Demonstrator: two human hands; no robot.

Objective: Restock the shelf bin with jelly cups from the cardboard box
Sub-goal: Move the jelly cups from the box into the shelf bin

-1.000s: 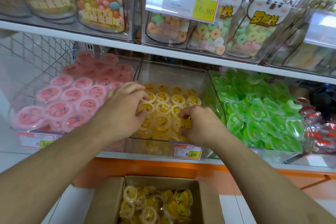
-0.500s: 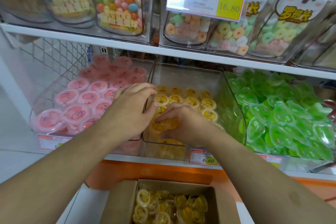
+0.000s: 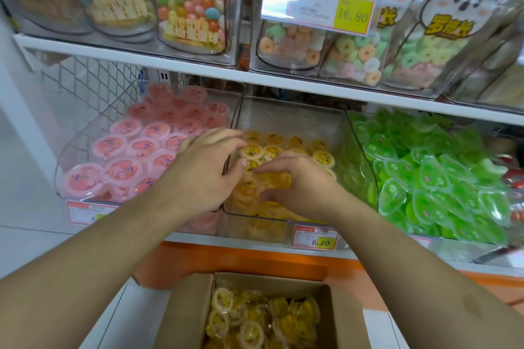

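A clear shelf bin (image 3: 350, 147) in the middle of the lower shelf holds yellow jelly cups (image 3: 323, 157) in a low layer. Both my hands are inside it. My left hand (image 3: 204, 173) lies over the bin's left side, fingers spread and curled on the cups, thumb touching one. My right hand (image 3: 303, 181) is just beside it, fingers closed over one yellow jelly cup (image 3: 276, 180) at the front of the pile. Below the shelf the open cardboard box (image 3: 187, 317) holds several more yellow jelly cups (image 3: 255, 326).
A bin of pink jelly cups (image 3: 124, 150) stands to the left and a bin of green heart-shaped jellies (image 3: 431, 176) to the right. An upper shelf edge (image 3: 198, 69) with candy jars overhangs the bins. A price tag (image 3: 314, 236) hangs on the bin front.
My right hand has slid left across the front of the bin until its fingertips meet the left hand. The left hand has stayed over the bin's left side.
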